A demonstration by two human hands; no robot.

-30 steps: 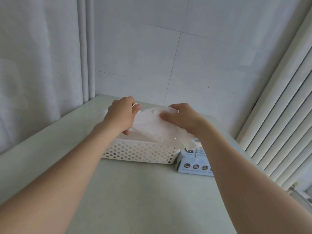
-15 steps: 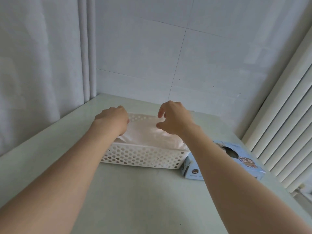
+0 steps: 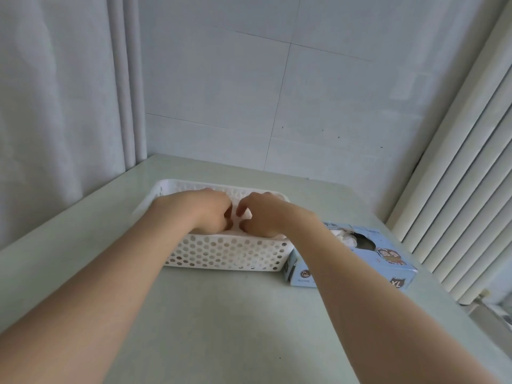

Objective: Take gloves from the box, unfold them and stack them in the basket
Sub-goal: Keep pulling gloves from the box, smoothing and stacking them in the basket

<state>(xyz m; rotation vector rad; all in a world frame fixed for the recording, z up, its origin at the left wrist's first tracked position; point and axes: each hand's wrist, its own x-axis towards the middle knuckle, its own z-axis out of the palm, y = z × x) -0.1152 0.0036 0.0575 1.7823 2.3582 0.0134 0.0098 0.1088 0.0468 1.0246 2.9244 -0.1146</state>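
Thin white plastic glove [image 3: 246, 213] sat inside the white perforated plastic basket [image 3: 221, 253], mostly hidden under both hands. Right hand [image 3: 263, 216]: fingers curled, thumb and forefinger pinching a fold of the glove near the basket's centre. Left hand [image 3: 198, 209]: knuckles up, fingers curled down onto the glove; couldn't tell whether it gripped or just pressed. The two hands were nearly touching. Light blue cardboard box [image 3: 388, 263] marked XL lay flat just beside the basket's right end, its oval top opening showing more crumpled white gloves [image 3: 343, 235]. Basket and box were both on the pale green desk [image 3: 221, 322]. White curtain [image 3: 55, 106] on the left, grey tiled wall [image 3: 277, 92] behind, white vertical slats [image 3: 457, 189] on the right.
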